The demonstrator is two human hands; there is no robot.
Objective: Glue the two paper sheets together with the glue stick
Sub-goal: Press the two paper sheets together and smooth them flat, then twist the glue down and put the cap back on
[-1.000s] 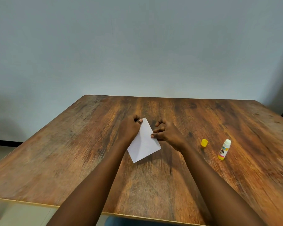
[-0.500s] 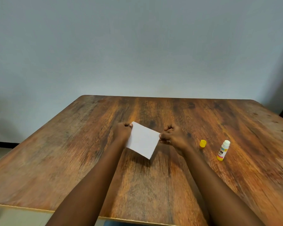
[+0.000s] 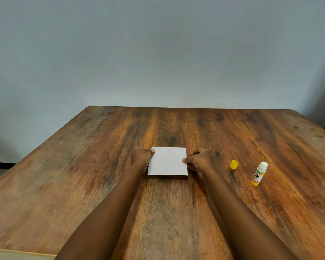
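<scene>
A pale grey wall (image 3: 158, 53) is filling the upper half of the view, and below it a dark, streaky wooden table (image 3: 64, 184) is spreading from edge to edge. Two bare forearms are reaching forward over the table from the near side, the left one (image 3: 105, 212) and the right one (image 3: 236, 212) angling in toward the middle. Between them a white square of paper (image 3: 168, 161) is sitting squarely at the table's centre, its edges running parallel to the table's far edge; only one white face is showing, so the two sheets cannot be told apart. A thin dark shadow is lying under its near edge. The left hand (image 3: 140, 156) is pinching the paper's left edge near the far corner, thumb on top and fingers curled underneath. The right hand (image 3: 198, 158) is pinching the right edge about midway, thumb tip on the white face. The hands are standing apart, with the paper spanning the gap. Well to the right, the uncapped glue stick (image 3: 259, 173) is sitting on the wood, white tip pointing away, and its small yellow cap (image 3: 234, 164) is resting apart from it, between it and the right hand.
</scene>
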